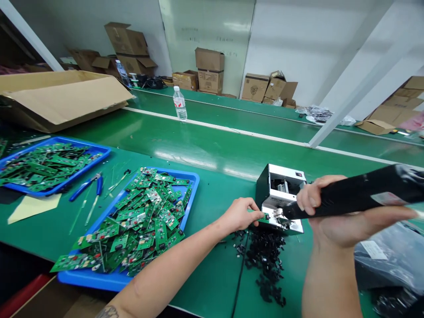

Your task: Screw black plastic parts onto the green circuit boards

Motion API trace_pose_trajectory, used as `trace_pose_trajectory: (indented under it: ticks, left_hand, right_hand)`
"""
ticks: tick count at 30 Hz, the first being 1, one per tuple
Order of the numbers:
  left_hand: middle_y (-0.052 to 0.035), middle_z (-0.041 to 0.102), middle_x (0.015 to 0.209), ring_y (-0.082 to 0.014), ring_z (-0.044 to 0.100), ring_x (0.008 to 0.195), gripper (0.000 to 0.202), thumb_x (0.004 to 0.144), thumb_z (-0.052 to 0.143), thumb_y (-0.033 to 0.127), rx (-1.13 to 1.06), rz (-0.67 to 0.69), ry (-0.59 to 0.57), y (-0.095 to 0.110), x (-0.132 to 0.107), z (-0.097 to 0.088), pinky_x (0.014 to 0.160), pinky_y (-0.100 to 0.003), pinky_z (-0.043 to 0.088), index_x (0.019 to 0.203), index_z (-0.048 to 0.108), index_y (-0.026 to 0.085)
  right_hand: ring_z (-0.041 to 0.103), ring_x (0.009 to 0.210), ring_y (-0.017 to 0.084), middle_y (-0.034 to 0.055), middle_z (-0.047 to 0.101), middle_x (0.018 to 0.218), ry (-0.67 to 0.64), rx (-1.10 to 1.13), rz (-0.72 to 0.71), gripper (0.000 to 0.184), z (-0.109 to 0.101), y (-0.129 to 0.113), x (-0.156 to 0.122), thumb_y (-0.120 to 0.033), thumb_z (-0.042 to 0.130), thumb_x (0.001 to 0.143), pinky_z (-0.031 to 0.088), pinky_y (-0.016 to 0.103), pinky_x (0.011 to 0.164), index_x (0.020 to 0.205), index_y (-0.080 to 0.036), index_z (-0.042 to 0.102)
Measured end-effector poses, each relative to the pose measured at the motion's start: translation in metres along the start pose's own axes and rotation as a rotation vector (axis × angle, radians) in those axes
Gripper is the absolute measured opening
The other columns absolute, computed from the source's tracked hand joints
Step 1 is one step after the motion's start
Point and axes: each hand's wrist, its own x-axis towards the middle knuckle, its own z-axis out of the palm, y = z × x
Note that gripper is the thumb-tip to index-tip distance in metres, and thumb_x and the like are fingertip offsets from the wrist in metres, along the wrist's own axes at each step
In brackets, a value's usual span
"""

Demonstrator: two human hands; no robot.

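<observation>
My left hand (239,214) is closed in a pinch on a small green circuit board (264,217), held against the front of a small silver and black machine (280,194). My right hand (334,216) is wrapped round a black electric screwdriver (357,192), whose tip points left at the board by the machine's front ledge. A heap of small black parts (266,260) lies on the green bench just below the machine.
A blue tray (99,279) heaped with green circuit boards sits at front left, a second one (96,150) farther left. Blue-handled pliers (86,185) lie between them. A water bottle (179,103) stands on the conveyor, an open cardboard box (59,97) at back left, a grey plastic bag (391,260) at right.
</observation>
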Motion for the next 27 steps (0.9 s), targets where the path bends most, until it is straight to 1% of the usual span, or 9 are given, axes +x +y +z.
trace_pose_trajectory:
  ticks: [2,4,11,14,17,20,25,27]
  left_hand:
    - [-0.0021,0.070,0.068,-0.0097,0.044,0.049,0.025,0.076,0.063,0.042,0.006,-0.015,-0.007,0.002,-0.001,-0.001,0.051,-0.022,0.034,0.079,0.063,0.017]
    - [-0.0022,0.070,0.067,-0.0105,0.045,0.051,0.024,0.077,0.063,0.041,0.006,-0.022,-0.014,0.004,-0.002,-0.001,0.051,-0.022,0.034,0.080,0.063,0.017]
    - [-0.0017,0.071,0.068,-0.0102,0.044,0.048,0.026,0.077,0.061,0.043,0.004,0.018,-0.007,0.000,-0.002,0.000,0.048,-0.022,0.033,0.078,0.061,0.017]
    - [-0.0016,0.071,0.068,-0.0096,0.042,0.046,0.027,0.078,0.060,0.044,0.002,0.011,-0.020,0.000,-0.002,0.001,0.046,-0.022,0.032,0.079,0.061,0.017]
    - [-0.0016,0.071,0.068,-0.0091,0.044,0.046,0.025,0.078,0.061,0.042,0.015,0.011,-0.013,0.000,-0.001,0.001,0.049,-0.022,0.035,0.078,0.062,0.017]
    - [-0.0013,0.071,0.067,-0.0089,0.045,0.046,0.022,0.077,0.062,0.038,0.020,0.013,-0.010,0.001,-0.001,0.001,0.051,-0.022,0.037,0.079,0.063,0.016]
    - [-0.0019,0.071,0.068,-0.0090,0.046,0.044,0.024,0.077,0.062,0.040,-0.004,0.013,-0.017,0.000,-0.001,0.002,0.047,-0.021,0.036,0.079,0.062,0.016]
    - [-0.0018,0.071,0.068,-0.0085,0.044,0.042,0.025,0.077,0.062,0.041,-0.011,0.004,-0.017,0.000,-0.001,0.002,0.045,-0.021,0.035,0.079,0.061,0.016]
  right_hand:
    - [0.046,0.034,0.014,-0.0021,0.049,0.043,0.024,-0.029,-0.028,0.072,-0.008,-0.008,-0.002,-0.090,0.048,0.063,0.035,0.027,0.034,0.073,-0.021,0.069]
    - [0.047,0.034,0.014,-0.0017,0.050,0.044,0.023,-0.053,-0.034,0.071,-0.015,-0.009,-0.005,-0.089,0.052,0.061,0.036,0.027,0.034,0.072,-0.021,0.069]
    - [0.046,0.035,0.013,-0.0018,0.051,0.046,0.003,-0.035,0.037,0.074,-0.026,0.011,-0.013,-0.091,0.049,0.061,0.036,0.026,0.036,0.075,-0.020,0.068]
    - [0.046,0.035,0.013,-0.0017,0.051,0.046,0.003,-0.032,0.031,0.074,-0.029,0.013,-0.016,-0.091,0.049,0.062,0.036,0.026,0.036,0.075,-0.020,0.068]
    - [0.046,0.035,0.013,-0.0014,0.051,0.046,-0.019,-0.025,0.046,0.075,-0.028,0.011,-0.019,-0.090,0.045,0.065,0.035,0.026,0.036,0.079,-0.021,0.069]
    - [0.045,0.035,0.012,-0.0014,0.052,0.047,-0.056,-0.027,0.057,0.075,-0.024,0.007,-0.021,-0.090,0.045,0.066,0.035,0.026,0.036,0.082,-0.021,0.070]
    - [0.045,0.036,0.012,-0.0017,0.050,0.045,-0.081,0.028,0.038,0.076,-0.014,-0.003,-0.018,-0.090,0.039,0.068,0.034,0.026,0.036,0.083,-0.022,0.071]
    - [0.045,0.036,0.012,-0.0015,0.050,0.045,-0.089,0.047,0.038,0.077,-0.009,-0.006,-0.015,-0.091,0.041,0.067,0.034,0.026,0.036,0.082,-0.022,0.070]
